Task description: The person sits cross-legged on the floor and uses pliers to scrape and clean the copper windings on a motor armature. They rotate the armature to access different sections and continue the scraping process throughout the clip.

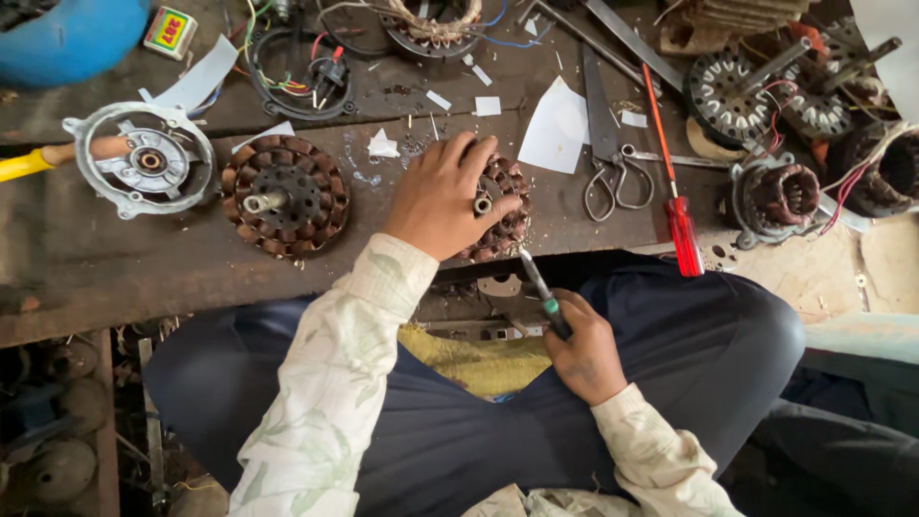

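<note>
Head view, catalogued left to right along the dark wooden bench point(115, 258). Far left: a yellow-handled tool point(29, 163) lies under a grey cast end cover point(142, 161), set aside flat. Next: a spare wound stator point(285, 195), shaft upward, parked clear of your work. Centre: your left hand point(442, 196) is spread over the wound stator in work point(496, 206) at the bench's near edge, fingers curled over its top, seemingly to pin it steady. Just below: your right hand point(579, 349) is closed around a small green-handled tool point(541, 287), tip angled up to the coil's lower rim. Right of centre: scissors point(605, 158) and a red screwdriver point(673, 182) lie within reach. Far right: more motor cores point(775, 196), wires trailing.
</note>
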